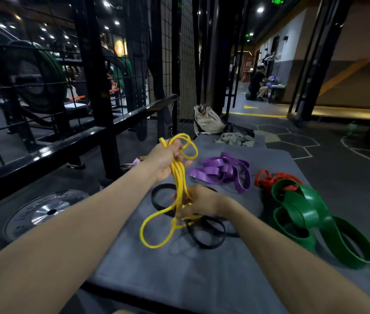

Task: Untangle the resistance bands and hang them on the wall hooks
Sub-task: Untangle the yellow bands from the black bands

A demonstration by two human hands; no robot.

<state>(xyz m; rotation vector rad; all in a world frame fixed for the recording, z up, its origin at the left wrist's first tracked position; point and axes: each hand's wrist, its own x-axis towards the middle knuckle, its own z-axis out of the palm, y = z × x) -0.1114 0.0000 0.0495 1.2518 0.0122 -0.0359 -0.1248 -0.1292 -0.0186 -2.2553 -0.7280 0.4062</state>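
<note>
I am holding the yellow band [180, 184] up above the grey bench [202, 275] with both hands — the left hand [168, 160] is gripping a bunch of its strands high up, fingers curled round them, and the right hand [198, 203] is pinching the same strands lower down, where they are crossing each other. Loops are sticking out above the left fist and a long one is hanging free below the right hand, just over the black band [204, 234] lying on the bench. The purple band [222, 171], the red band [270, 179] and the wide green band [310, 223] are lying in their own heaps to the right, the red partly under the green. The yellow one is looking thin, light and very limp — I am judging it will stretch and snap back if I pull hard, and its rubber will likely be gripping itself at the crossings. So I am thinking the better hold is on a single strand beside a crossing, not on the whole bunch, easing one loop through at a time. The wall hooks are not showing clearly from here; a black mesh fence [120, 71] is standing to the left.
</note>
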